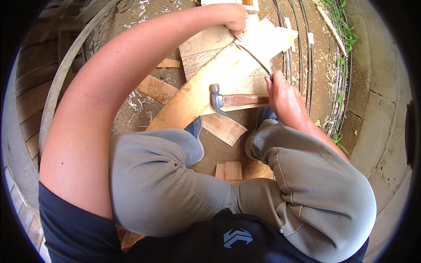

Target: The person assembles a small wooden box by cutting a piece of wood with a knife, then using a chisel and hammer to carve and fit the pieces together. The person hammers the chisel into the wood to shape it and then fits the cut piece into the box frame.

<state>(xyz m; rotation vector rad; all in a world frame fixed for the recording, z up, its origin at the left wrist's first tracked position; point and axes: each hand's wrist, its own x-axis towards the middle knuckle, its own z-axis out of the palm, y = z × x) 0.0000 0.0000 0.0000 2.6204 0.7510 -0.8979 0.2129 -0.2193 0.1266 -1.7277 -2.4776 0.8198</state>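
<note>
In the upper centre, my right hand (287, 100) grips a thin dark bowed strip (255, 57) slanting up-left over a pale wooden board (186, 98) toward my curled left hand (237, 19), whose hold I can't tell.

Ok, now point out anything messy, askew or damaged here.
Pale shavings litter the dirt, so the ground looks messy. The long plank lies aslant across the boards beneath, not lined up with them. I see no clear damage.
</note>
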